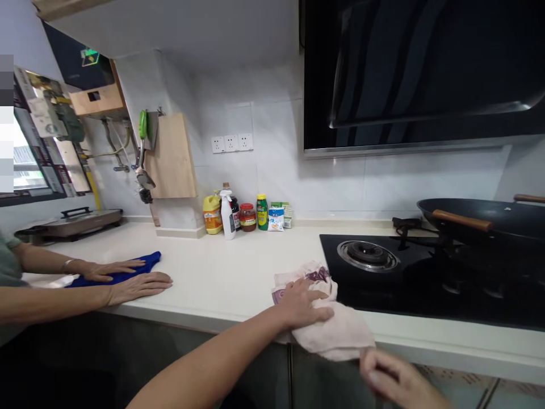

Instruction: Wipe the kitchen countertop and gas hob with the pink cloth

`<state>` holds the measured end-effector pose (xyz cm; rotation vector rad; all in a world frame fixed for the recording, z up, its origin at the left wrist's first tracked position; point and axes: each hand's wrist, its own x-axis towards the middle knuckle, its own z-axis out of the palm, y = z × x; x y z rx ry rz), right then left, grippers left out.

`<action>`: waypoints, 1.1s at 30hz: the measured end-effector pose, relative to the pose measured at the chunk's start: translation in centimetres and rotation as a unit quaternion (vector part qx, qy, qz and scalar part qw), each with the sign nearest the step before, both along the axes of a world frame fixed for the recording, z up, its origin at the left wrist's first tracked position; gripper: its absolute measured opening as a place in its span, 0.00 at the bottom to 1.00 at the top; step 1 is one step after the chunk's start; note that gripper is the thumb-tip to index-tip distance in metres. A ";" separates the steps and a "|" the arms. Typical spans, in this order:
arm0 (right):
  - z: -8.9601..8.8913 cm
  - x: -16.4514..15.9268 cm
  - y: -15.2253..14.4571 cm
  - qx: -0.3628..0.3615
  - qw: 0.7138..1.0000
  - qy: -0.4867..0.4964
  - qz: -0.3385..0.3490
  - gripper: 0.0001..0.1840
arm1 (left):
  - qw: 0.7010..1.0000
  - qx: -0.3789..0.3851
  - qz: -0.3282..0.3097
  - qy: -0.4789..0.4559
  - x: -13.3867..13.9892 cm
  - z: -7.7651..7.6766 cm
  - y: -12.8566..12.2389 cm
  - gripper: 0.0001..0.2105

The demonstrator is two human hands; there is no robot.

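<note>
My left hand (303, 307) lies palm down on a pale pink cloth (336, 335) at the front edge of the white countertop (230, 272), just left of the black gas hob (426, 284). Part of the cloth hangs over the counter edge. My right hand (394, 379) is blurred, below the counter edge, just under the hanging corner of the cloth; whether it touches the cloth is unclear.
Another person at the left rests one hand (138, 286) on the counter and the other (111, 270) on a blue cloth (145, 262). A black wok (485, 224) sits on the hob's right burner. Bottles and jars (238, 215) line the back wall beside a cutting board (172, 156).
</note>
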<state>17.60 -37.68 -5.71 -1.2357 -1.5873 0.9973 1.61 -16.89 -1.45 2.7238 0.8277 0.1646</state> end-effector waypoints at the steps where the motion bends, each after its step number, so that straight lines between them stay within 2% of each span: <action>1: 0.3 1.6 -0.1 0.002 0.997 -0.024 -0.074 0.21 | 1.000 -0.001 -0.013 -0.011 -0.8 -0.1 -0.8 0.30; 3: 1.0 4.7 0.1 0.028 0.977 -0.078 -0.195 0.22 | 0.999 0.009 -0.035 -0.033 -2.2 -0.3 -2.1 0.29; 5: 1.4 7.5 0.9 0.074 0.943 -0.131 -0.296 0.23 | 0.997 0.026 -0.045 -0.048 -3.1 -0.5 -2.9 0.27; 7: 1.0 9.6 2.1 0.106 0.910 -0.180 -0.357 0.23 | 0.997 0.038 -0.045 -0.052 -3.4 -0.6 -3.4 0.27; 11: -1.3 12.0 4.0 0.128 0.881 -0.273 -0.364 0.23 | 0.997 0.043 -0.049 -0.052 -1.7 -1.0 -4.3 0.31; 14: -2.4 12.5 4.3 0.140 0.874 -0.288 -0.366 0.23 | 0.995 0.028 -0.072 -0.070 0.9 -1.6 -5.6 0.36; 18: -2.4 13.5 4.2 0.121 0.892 -0.216 -0.378 0.24 | 0.987 -0.009 -0.136 -0.090 5.8 -1.7 -7.4 0.36; 22: -2.3 15.4 4.0 0.063 0.923 -0.116 -0.362 0.25 | 0.986 -0.064 -0.147 -0.054 11.5 -0.8 -8.1 0.36; 24: -2.5 16.3 3.8 0.071 0.906 -0.071 -0.411 0.25 | 0.985 -0.063 -0.151 -0.047 13.9 -0.4 -8.0 0.35; 26: -2.8 16.8 3.5 0.090 0.868 -0.028 -0.488 0.25 | 0.984 -0.055 -0.162 -0.051 15.6 -0.3 -7.8 0.33; 28: -3.0 17.2 3.4 0.094 0.840 -0.006 -0.534 0.25 | 0.982 -0.051 -0.172 -0.056 16.7 -0.3 -7.4 0.31; 33: -3.3 17.5 3.5 0.108 0.840 0.003 -0.532 0.25 | 0.978 -0.077 -0.188 -0.040 18.1 -0.5 -5.7 0.30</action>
